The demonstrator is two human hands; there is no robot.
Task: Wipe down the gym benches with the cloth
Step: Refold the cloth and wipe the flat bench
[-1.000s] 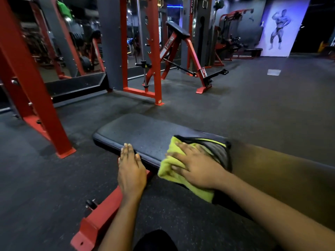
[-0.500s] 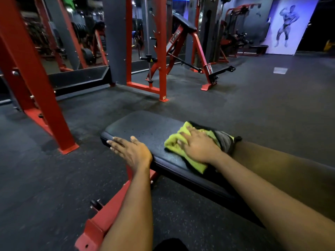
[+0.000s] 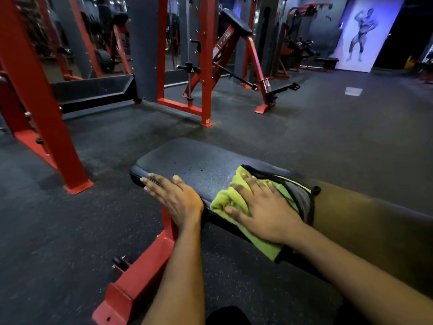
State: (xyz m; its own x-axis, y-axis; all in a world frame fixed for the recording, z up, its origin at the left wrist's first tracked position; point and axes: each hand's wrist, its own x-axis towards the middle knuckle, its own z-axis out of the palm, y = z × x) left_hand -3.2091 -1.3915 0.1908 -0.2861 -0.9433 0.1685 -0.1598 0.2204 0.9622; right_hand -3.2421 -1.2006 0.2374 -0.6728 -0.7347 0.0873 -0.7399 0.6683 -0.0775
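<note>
The long black padded gym bench (image 3: 194, 160) on a red steel frame (image 3: 140, 277) runs from its rounded far-left end toward the lower right. The bunched yellow-green cloth with grey and black trim (image 3: 236, 200) lies across the pad, draped over its near edge. The right hand (image 3: 260, 207) presses flat on the cloth, fingers spread. The left hand (image 3: 173, 195) rests flat at the bench's near-left corner, fingers straight.

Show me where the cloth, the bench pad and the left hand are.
cloth (image 3: 223, 201): head view, bunched yellow-green fold.
bench pad (image 3: 199, 158): head view, bare far end.
left hand (image 3: 179, 199): head view, back of hand.
</note>
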